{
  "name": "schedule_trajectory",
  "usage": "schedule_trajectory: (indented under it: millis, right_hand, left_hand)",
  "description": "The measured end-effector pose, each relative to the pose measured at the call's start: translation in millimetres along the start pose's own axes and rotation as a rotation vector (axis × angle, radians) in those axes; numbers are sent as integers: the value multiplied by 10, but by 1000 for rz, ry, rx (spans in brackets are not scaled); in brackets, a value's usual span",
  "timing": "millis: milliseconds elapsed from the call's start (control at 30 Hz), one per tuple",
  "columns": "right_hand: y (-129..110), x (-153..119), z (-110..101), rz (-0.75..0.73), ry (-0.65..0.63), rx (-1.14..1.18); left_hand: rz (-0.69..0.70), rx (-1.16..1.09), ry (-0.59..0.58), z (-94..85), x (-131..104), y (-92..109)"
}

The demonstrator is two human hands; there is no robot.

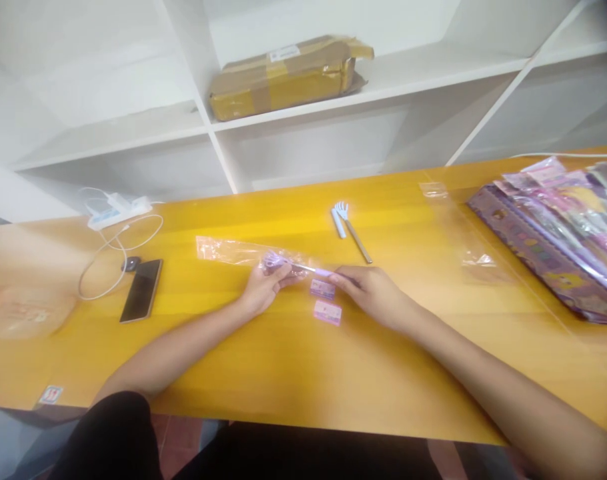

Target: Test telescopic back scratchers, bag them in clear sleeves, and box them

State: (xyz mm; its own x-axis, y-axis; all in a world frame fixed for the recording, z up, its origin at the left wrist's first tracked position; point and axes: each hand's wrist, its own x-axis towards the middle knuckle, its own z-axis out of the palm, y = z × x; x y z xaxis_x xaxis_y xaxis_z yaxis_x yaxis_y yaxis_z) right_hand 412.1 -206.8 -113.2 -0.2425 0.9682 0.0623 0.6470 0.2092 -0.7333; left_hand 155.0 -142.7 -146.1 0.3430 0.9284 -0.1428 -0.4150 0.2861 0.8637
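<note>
A purple back scratcher (307,268) lies across both hands, its clawed head inside a clear plastic bag (228,250). My left hand (264,288) is closed around the bag and the head within it. At the other end, my right hand (371,293) pinches the purple handle, which sticks out of the bag. Two small printed cards, an upper card (323,288) and a lower card (327,312), lie on the table just below the handle. Farther back rests a blue back scratcher (354,235) with a metal rod, beside a separate blue handle piece (338,223).
Packaged items in clear sleeves (573,220) are piled at the right. Clear plastic bags (478,260) lie nearby. On the left are a phone (141,291), a dark round object (131,264), a power strip (119,212) and a white cable (91,267). A taped parcel (288,80) sits on the shelf.
</note>
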Motion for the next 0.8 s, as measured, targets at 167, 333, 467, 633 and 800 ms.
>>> schedule_trajectory:
  millis: [167,333,467,633,800]
  right_hand:
    - [-118,-23,130,-24,18,82]
    - [-175,-64,206,1,16,148]
    - [-188,-93,274,11,4,243]
    - [-106,-96,259,-66,31,300]
    - [24,-48,115,-55,17,410]
  left_hand:
    - [-86,144,-135,23,-76,-26]
    - [-98,360,-230,-8,-114,-47]
    - [-74,411,-263,-32,-99,-68]
    - [-59,90,-156,-1,-55,-42]
    - [-65,23,-137,19,-38,2]
